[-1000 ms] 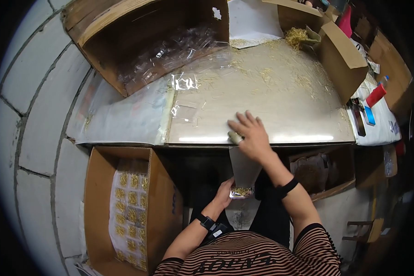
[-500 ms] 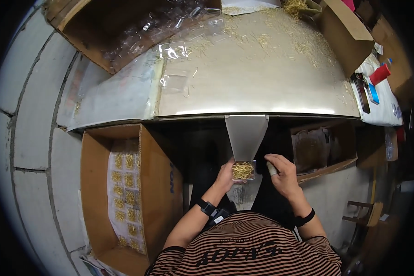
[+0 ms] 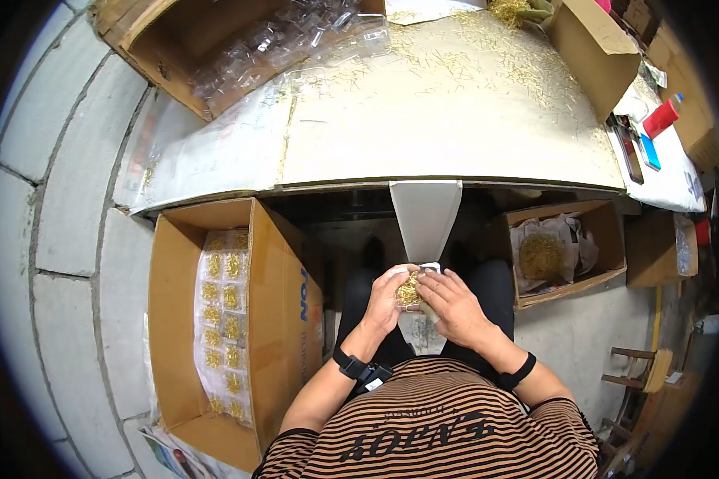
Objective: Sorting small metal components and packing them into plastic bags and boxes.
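Left hand [image 3: 384,298] curled around one box [image 3: 408,307] of gold pieces [image 3: 408,290], right hand [image 3: 453,303] flat over it

Small pieces [image 3: 408,294], centre: shiny, metallic as I see them
Chute [image 3: 426,219], middle: smooth, and I read it as matt
Clear cases [image 3: 272,52], upper left: glossy, transparent plastic
Carton [image 3: 284,335], lower left: matt cardboard
Shirt [image 3: 487,399], bottom: cloth, matt from where I watch

You have grey block wall [image 3: 76,199] left of your grip; pale, brightly lit worktable [image 3: 447,128] beyond; grey floor [image 3: 567,339] and wooden stool [image 3: 657,370] rightward.
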{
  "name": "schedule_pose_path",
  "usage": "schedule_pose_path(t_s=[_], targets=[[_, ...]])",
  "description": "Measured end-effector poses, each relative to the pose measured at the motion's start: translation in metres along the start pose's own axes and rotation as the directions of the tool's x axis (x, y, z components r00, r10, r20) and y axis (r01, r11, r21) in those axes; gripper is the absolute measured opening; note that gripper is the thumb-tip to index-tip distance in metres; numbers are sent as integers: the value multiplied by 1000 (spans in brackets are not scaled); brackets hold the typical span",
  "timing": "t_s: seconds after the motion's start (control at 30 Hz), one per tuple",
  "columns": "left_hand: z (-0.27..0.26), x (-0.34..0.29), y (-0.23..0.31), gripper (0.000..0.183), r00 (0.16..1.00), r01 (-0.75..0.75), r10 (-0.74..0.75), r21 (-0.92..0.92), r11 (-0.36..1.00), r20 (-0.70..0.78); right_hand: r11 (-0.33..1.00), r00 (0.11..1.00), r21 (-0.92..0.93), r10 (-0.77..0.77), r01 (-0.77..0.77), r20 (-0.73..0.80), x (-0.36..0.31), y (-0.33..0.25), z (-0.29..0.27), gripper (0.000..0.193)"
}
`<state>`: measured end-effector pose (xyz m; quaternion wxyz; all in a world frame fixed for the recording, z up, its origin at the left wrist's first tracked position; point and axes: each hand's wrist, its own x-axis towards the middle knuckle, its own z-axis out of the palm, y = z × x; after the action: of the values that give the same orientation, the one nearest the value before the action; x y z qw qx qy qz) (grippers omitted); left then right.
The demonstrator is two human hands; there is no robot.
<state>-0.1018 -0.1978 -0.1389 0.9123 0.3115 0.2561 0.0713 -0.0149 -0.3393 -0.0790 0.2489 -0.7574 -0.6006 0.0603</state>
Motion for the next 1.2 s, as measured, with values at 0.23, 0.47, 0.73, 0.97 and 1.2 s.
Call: schedule_pose_path(t_s=[0.23,0.47,0.73,0.97,1.2], targets=[[14,-6,13,36,996,5,2,-78,997,90,987,979,157,40,-9,-198,7,3,-15,45],[19,-4,6,29,997,-77,75,83,994,25,992,971,86,-68,90,-229,7,8,-16,44],[30,-7,6,27,999,-49,49,-45,998,1,994,992,78,83,-76,-94,11,0,-10,60],[27,-10,11,27,996,-87,87,12,996,32,971,997,238,14,6,-81,13,3,-15,38],[27,-16,18,29,995,-66,59,85,994,85,899,979,436,54,38,-198,15,9,-14,27]])
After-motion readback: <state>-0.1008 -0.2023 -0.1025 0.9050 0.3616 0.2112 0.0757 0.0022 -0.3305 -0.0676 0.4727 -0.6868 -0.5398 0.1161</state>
